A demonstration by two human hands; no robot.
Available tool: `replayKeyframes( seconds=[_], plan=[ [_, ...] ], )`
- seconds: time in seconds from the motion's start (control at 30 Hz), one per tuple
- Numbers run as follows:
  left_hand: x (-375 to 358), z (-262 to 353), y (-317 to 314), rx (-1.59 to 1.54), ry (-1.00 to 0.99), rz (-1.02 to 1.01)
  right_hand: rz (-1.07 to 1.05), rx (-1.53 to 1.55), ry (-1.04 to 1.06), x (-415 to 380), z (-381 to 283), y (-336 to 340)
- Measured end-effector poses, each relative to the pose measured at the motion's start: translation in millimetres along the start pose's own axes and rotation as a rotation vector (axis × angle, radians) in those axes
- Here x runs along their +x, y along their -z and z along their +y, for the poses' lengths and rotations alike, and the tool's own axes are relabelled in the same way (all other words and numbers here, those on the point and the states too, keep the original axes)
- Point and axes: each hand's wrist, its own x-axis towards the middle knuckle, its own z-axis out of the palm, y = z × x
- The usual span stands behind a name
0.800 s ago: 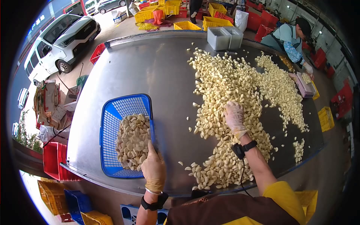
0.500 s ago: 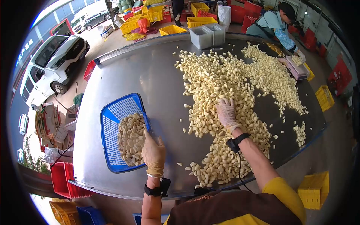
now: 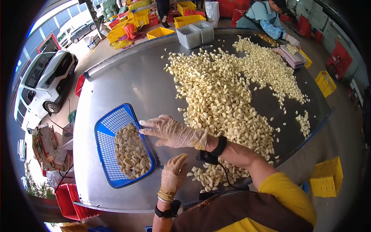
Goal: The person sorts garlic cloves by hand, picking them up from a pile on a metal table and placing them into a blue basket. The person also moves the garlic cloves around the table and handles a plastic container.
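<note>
Pale peeled cloves [image 3: 220,96] lie in a large heap across the metal table [image 3: 116,89]. A blue basket [image 3: 105,154] at the left holds more cloves [image 3: 131,150], darker in tone. My right hand [image 3: 170,131], in a clear glove, reaches over to the basket's right rim with its fingers spread. Nothing shows in it. Below it, my left hand [image 3: 174,176], also gloved, is just right of the basket, off its rim, with fingers curved and slightly apart and nothing visible between them.
Clear plastic containers [image 3: 189,36] stand at the table's far edge. A co-worker [image 3: 257,17] at the far right reaches to a pink-edged scale [image 3: 291,56]. Yellow crates [image 3: 326,176] and a red crate [image 3: 73,201] sit on the floor around the table.
My right hand has moved left from the heap to the basket's rim. My left hand has come off the rim, to the right and down. The whole view has shifted slightly.
</note>
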Motion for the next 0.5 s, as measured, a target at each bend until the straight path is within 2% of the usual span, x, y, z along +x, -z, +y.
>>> replayKeyframes(
  seconds=[0.03, 0.1, 0.17, 0.2, 0.23, 0.27, 0.3, 0.37, 0.43, 0.47, 0.5],
  plan=[
    [-11, -1, 6, 0.013, 0.08, -0.089, -0.074, -0.014, 0.025, -19, 13, 5],
    [-44, -14, 6, 0.034, 0.285, -0.143, -0.212, -0.167, -0.14, -88, 45, 27],
    [-79, -32, 5, 0.15, 0.427, -0.278, -0.309, -0.219, -0.415, -173, 58, 68],
    [-90, -31, 2, 0.225, 0.41, -0.265, -0.367, -0.26, -0.592, -210, 52, 95],
    [-97, -28, -2, 0.303, 0.385, -0.259, -0.266, -0.135, -0.733, -254, 51, 111],
    [-94, -19, -7, 0.299, 0.388, -0.275, -0.266, -0.136, -0.814, -289, 41, 132],
    [-85, -8, -13, 0.301, 0.32, -0.351, -0.297, -0.197, -0.824, -308, 26, 147],
    [-61, 13, -32, 0.309, 0.235, -0.443, -0.59, -0.323, -0.779, -330, -1, 169],
    [-32, 39, -61, 0.202, -0.117, -0.602, -0.737, -0.332, -0.628, -345, -13, 167],
    [-17, 51, -79, 0.213, -0.125, -0.607, -0.775, -0.265, -0.567, -352, -11, 165],
    [-3, 61, -100, 0.205, -0.299, -0.66, -0.807, -0.201, -0.501, -354, -7, 163]
  ],
)
